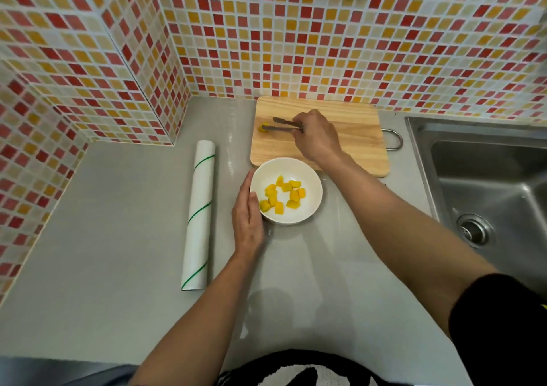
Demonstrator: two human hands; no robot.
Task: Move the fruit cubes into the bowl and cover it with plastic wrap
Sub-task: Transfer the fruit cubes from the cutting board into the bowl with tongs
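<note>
A: Nearest the camera, what did you log?

B: Two bare forearms over the grey counter (118,237). The left hand (248,219) lay flat-fingered against the near-left wall of the white bowl (313,205), touching it, fingers straight, nothing gripped.

A: Bowl contents?

B: About ten yellow fruit cubes (282,194), loose on the bottom. The plastic wrap roll (199,214), white with green stripes, lay on the counter left of the bowl, apart from it.

A: Farther back?

B: The wooden cutting board (349,151) sat just behind the bowl. The right hand (318,138) was curled round metal tongs (281,125), tips pointing left. One last cube (263,127) sat at the tong tips; whether pinched or only touched, I couldn't tell.

A: Beyond that?

B: Steel sink (485,178) at right, mosaic tile wall (296,45) behind.
</note>
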